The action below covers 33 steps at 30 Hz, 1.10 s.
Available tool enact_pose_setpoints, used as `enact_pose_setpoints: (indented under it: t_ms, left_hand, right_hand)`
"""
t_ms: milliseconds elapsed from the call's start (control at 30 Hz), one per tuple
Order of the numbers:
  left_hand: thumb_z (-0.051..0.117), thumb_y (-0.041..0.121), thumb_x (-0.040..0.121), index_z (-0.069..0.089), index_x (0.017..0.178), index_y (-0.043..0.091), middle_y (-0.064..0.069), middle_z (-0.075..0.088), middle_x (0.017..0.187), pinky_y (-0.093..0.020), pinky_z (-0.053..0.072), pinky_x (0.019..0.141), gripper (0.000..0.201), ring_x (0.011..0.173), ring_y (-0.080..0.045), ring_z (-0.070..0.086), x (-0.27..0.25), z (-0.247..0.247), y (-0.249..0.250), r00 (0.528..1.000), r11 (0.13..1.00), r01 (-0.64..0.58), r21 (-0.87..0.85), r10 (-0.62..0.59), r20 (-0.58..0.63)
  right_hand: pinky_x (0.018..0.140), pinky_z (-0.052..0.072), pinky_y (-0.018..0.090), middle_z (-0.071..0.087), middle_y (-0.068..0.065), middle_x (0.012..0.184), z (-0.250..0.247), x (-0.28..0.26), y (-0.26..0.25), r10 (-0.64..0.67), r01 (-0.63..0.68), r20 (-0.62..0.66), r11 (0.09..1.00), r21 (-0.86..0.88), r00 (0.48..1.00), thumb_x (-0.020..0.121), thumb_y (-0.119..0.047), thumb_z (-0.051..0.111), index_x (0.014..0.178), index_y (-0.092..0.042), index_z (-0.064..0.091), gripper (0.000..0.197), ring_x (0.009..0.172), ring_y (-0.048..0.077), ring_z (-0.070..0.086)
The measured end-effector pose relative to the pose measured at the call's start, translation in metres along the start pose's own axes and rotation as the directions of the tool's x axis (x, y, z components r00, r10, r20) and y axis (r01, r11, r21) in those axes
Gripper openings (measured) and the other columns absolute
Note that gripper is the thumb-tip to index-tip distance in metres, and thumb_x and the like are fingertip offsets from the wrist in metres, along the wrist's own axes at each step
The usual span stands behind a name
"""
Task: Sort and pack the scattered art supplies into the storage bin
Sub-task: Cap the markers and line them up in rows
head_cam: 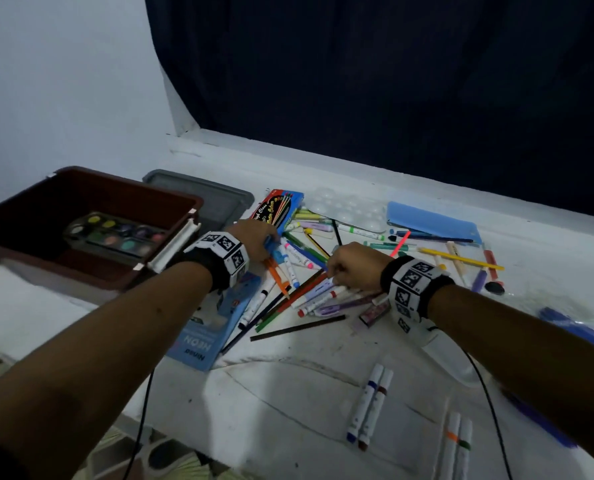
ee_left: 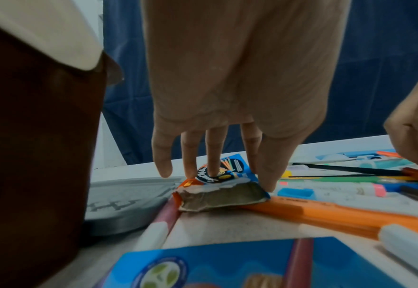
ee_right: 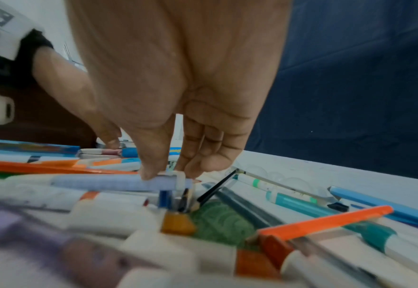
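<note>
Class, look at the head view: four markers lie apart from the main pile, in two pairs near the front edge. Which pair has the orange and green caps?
The right-hand pair, nearest the front edge, with orange and green caps. The other pair, further left and closer to the pile, has blue and dark red tips.

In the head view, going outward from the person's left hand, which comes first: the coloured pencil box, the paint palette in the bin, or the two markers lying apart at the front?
From the left hand:
1. Pencil box, touching its fingers, just beyond.
2. Paint palette, in the brown bin to its left.
3. Two markers, front of table, toward the right.
</note>
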<state>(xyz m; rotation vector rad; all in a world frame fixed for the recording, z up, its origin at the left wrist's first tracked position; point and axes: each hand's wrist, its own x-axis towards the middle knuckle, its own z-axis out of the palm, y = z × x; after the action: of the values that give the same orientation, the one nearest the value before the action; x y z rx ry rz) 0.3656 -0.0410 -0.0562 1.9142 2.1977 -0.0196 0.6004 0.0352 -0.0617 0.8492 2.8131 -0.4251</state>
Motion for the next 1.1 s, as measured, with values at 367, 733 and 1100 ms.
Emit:
enact_pose_setpoints:
  t_ms: [367, 733, 1100]
  left_hand:
    - [0.071, 0.032, 0.080, 0.059, 0.094, 0.021, -0.005, 0.063, 0.106, -0.034, 0.054, 0.075, 0.021, 0.094, -0.027, 0.061, -0.003, 0.002, -0.013, 0.982, 0.984, 0.178, 0.003, -0.178, -0.060]
    - [0.061, 0.038, 0.090, 0.050, 0.117, 0.009, -0.014, 0.061, 0.115, -0.039, 0.051, 0.079, 0.040, 0.103, -0.032, 0.061, -0.001, -0.001, -0.017, 0.938, 0.946, 0.323, -0.025, -0.324, -0.125]
    - [0.074, 0.026, 0.082, 0.071, 0.075, 0.008, -0.002, 0.060, 0.076, -0.031, 0.052, 0.074, 0.020, 0.077, -0.019, 0.061, 0.000, -0.006, 0.019, 0.999, 0.995, -0.026, -0.101, 0.024, -0.021]
  right_hand:
    - [0.061, 0.042, 0.027, 0.061, 0.007, 0.081, -0.032, 0.027, 0.021, 0.269, -0.284, -0.092, 0.922, -0.265, 0.959, 0.090, -0.015, 0.061, 0.084, -0.009, 0.063, 0.009, 0.074, 0.025, 0.058]
    - [0.060, 0.048, 0.038, 0.052, 0.009, 0.060, -0.013, 0.075, -0.041, 0.119, -0.123, -0.094, 0.992, -0.036, 0.988, 0.090, -0.010, 0.052, 0.059, -0.010, 0.049, 0.031, 0.058, 0.026, 0.052]
    - [0.053, 0.035, 0.027, 0.040, 0.003, 0.053, -0.029, 0.073, -0.030, 0.152, -0.138, 0.111, 0.983, -0.125, 0.982, 0.089, -0.022, 0.063, 0.055, -0.014, 0.046, 0.038, 0.052, 0.018, 0.038]
